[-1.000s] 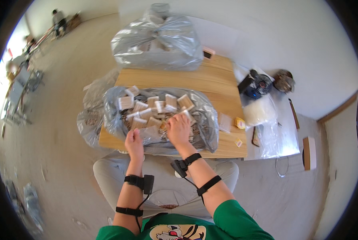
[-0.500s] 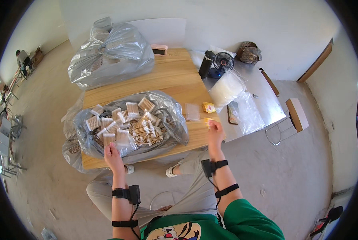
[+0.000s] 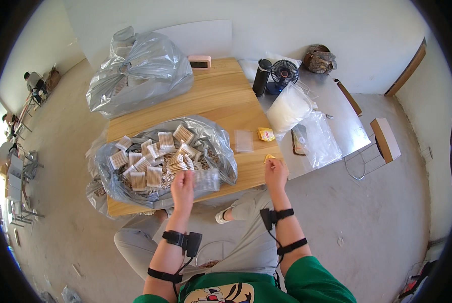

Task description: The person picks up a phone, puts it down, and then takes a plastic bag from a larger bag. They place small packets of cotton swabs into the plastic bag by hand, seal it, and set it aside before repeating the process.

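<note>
My left hand (image 3: 182, 189) is closed on the edge of a small clear plastic bag (image 3: 207, 180), smeared by motion, above the near rim of an opened grey plastic sack (image 3: 226, 161). Bundles of cotton swabs (image 3: 154, 177) fill that sack, with loose cotton swabs (image 3: 179, 164) in its middle. Over the table's right edge, my right hand (image 3: 276, 175) pinches a small yellow slip (image 3: 270, 156). Just beyond it lie a stack of yellow slips (image 3: 266, 134) and a flat stack of clear bags (image 3: 244, 141).
A big tied grey sack (image 3: 145, 70) stands at the back left of the wooden table (image 3: 221, 96). On the metal table (image 3: 344, 116) are a black bottle (image 3: 262, 78), a small fan (image 3: 284, 73), a phone (image 3: 298, 140) and clear plastic packs (image 3: 289, 108). Other people sit far left.
My left hand has moved right across the sack's near side with the clear bag. Two swab bundles now show where it was. My right hand has shifted slightly nearer with the yellow slip.
</note>
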Demonstrator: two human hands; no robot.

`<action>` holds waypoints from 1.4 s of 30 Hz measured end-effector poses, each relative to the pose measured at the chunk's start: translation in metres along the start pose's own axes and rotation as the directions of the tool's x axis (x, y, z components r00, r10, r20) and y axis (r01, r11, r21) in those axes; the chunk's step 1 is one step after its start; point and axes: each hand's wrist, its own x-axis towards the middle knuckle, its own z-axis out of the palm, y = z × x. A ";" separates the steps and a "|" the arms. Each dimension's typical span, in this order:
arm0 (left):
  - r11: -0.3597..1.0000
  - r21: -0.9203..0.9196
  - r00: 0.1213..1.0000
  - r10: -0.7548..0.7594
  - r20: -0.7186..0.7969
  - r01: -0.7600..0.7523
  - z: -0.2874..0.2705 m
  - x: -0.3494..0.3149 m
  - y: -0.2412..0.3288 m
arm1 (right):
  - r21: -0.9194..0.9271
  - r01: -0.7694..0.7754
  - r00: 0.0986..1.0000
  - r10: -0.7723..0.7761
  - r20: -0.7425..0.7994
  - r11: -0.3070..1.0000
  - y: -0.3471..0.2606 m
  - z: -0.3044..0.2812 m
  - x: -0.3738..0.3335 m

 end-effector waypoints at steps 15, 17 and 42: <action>0.998 0.020 0.997 -0.063 -0.035 0.064 -0.018 0.011 -0.017 | 0.802 -0.367 0.927 0.257 0.273 0.471 -0.038 0.053 0.039; 0.996 0.077 0.994 -0.036 -0.103 0.044 -0.032 0.011 -0.024 | 0.812 -0.356 0.932 0.245 0.268 0.462 -0.033 0.071 0.048; 0.594 0.803 0.920 0.338 -0.198 -0.045 -0.096 0.032 -0.044 | 0.647 -0.338 0.875 -0.024 0.483 0.684 -0.127 0.030 -0.049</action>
